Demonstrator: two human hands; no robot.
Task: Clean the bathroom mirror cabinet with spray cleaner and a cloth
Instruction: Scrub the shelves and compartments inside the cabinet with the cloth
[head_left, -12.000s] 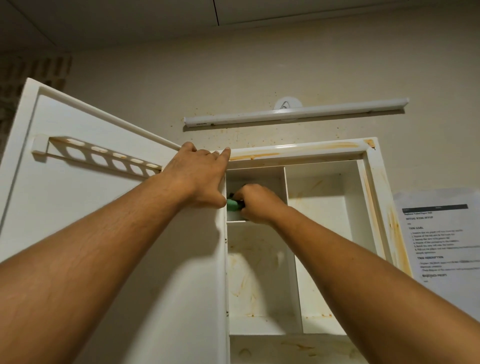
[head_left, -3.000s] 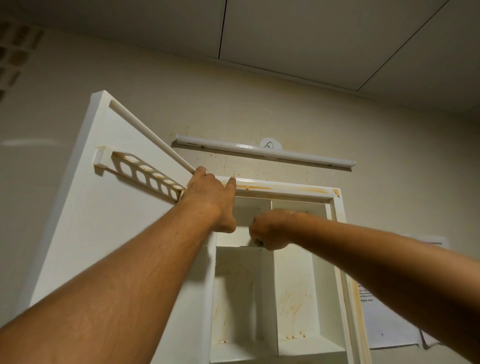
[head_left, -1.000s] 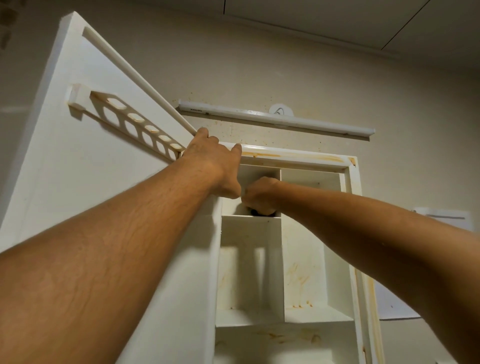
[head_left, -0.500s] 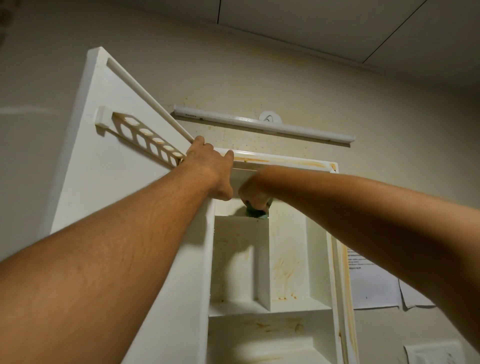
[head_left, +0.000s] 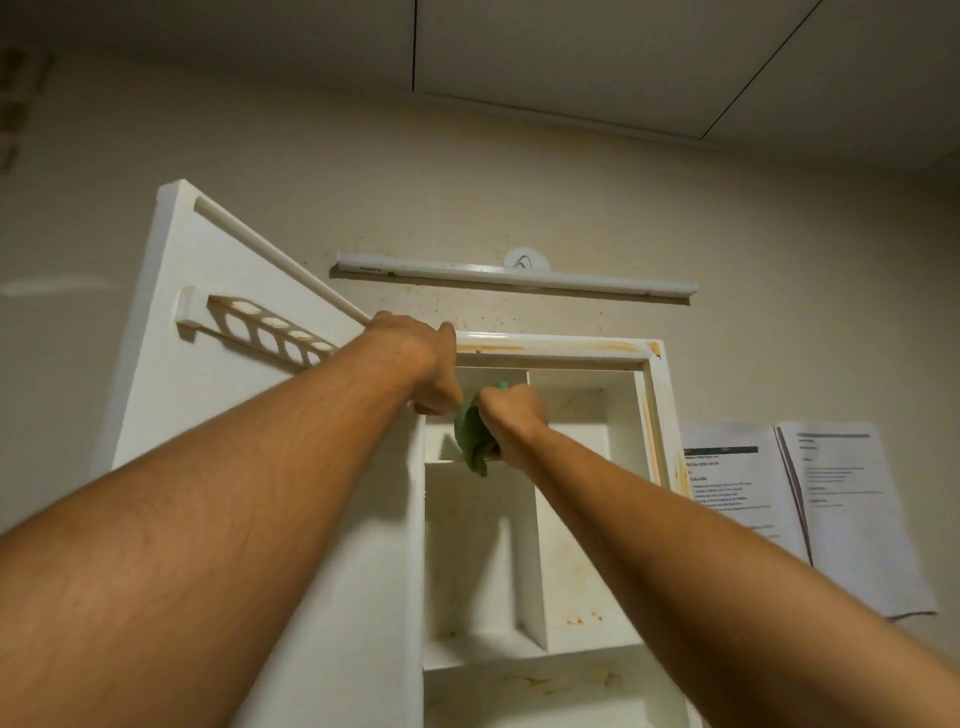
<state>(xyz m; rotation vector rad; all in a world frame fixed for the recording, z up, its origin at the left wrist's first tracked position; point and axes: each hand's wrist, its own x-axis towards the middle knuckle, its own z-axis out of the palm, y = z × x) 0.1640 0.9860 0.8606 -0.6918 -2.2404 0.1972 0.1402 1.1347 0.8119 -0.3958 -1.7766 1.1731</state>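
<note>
Your right hand (head_left: 511, 421) is fisted around the green cloth (head_left: 470, 434) at the shelf lip of the upper-left compartment. Your left hand (head_left: 421, 364) grips the cabinet (head_left: 655, 415) at its top left corner. Press flat into the corners. Beyond, the orange streaks (head_left: 519, 348) on the top frame are not yet wiped

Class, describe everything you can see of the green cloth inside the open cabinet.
The green cloth is soft, bunched fabric, light green, slightly blurred. The right hand holds it in a closed grip, hiding part of it; a small tip shows above the fist and a crumpled fold hangs below, over the front edge of the small shelf in the upper-left compartment of the cabinet. The left hand is close beside it; contact cannot be told.
</note>
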